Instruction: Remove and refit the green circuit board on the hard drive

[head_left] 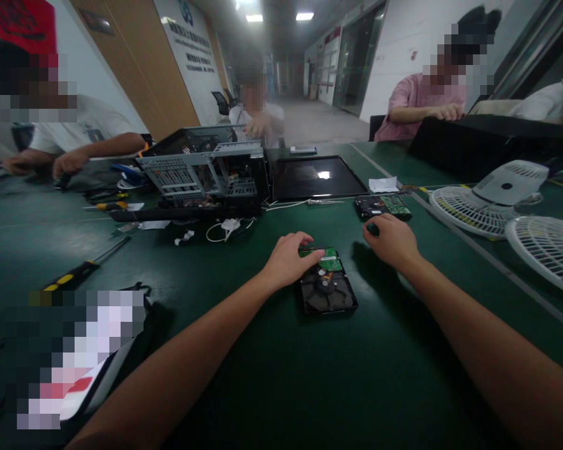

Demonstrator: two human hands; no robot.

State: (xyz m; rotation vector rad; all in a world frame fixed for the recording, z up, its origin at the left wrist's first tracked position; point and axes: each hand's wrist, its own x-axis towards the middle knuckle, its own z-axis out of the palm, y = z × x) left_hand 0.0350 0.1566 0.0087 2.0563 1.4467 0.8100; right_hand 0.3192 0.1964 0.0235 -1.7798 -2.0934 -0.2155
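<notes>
A hard drive (328, 290) lies on the green table in front of me, its green circuit board at the far end. My left hand (288, 257) grips that far end from the left, thumb over the board and fingers curled at the far edge. To the right, my right hand (394, 240) is raised with its fingers curled in. Whether something small is pinched there is hidden. Just beyond it lies a second hard drive (383, 207) with its circuit board showing.
An opened computer case (201, 175) stands at the back left beside a black panel (316, 177). White fan grilles (473, 209) lie right. A screwdriver (87, 265) and a tablet-like device (87, 387) are on the left. Several people sit around the table; a black case (492, 140) stands back right.
</notes>
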